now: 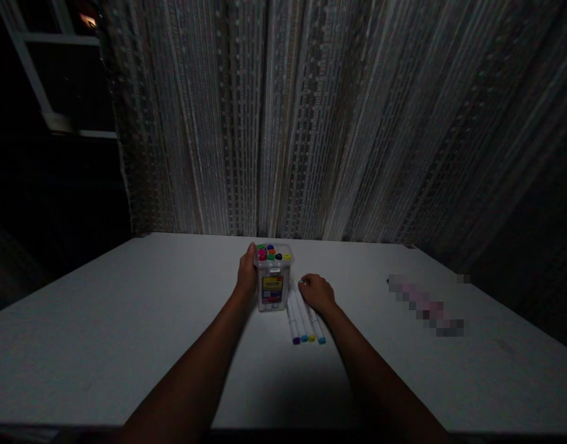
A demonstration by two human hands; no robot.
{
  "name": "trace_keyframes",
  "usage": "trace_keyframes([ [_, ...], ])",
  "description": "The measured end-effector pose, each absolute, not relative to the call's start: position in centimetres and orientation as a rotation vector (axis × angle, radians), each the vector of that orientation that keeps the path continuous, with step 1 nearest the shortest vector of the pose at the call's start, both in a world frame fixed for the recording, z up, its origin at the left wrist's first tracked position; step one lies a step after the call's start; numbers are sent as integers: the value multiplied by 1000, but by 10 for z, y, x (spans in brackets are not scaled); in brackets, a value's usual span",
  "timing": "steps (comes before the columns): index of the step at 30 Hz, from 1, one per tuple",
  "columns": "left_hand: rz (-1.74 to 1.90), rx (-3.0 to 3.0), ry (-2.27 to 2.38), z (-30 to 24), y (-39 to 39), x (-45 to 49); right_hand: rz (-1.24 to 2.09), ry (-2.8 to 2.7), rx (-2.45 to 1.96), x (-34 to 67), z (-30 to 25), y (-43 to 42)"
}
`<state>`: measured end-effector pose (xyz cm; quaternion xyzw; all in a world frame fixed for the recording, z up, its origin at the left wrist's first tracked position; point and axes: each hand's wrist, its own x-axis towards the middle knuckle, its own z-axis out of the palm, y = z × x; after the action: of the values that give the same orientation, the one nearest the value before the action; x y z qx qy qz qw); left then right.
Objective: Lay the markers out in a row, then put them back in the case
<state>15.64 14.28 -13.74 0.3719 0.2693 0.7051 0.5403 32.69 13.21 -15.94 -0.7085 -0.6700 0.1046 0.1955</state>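
Observation:
A clear plastic marker box (276, 277) stands upright near the middle of the table, with a yellow and blue label on its front. Several markers with coloured caps (271, 253) stand inside it. My left hand (247, 271) is wrapped around the box's left side, its thumb near the rim. To the right of the box, several white markers (300, 314) lie side by side, with purple, blue and yellow ends facing me. At their far ends my right hand (317, 291) is closed, the fingers curled on the rightmost marker; the fingertips are partly hidden.
The white table (148, 320) reaches back to a patterned curtain (274, 123). A pixelated pinkish object (424, 305) lies on the right side of the table. A dark window (63, 74) is at the upper left. The room is dim.

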Motion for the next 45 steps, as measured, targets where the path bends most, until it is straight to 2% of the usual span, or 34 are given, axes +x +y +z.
trace_keyframes([
  [34,1619,855,599,-137,138,160,279,-1885,-1977,327,-159,132],
  [41,1799,972,649,-118,139,157,288,-1888,-1969,327,-158,132],
  [45,1762,1052,682,-115,140,150,288,-1886,-1965,327,-159,131],
])
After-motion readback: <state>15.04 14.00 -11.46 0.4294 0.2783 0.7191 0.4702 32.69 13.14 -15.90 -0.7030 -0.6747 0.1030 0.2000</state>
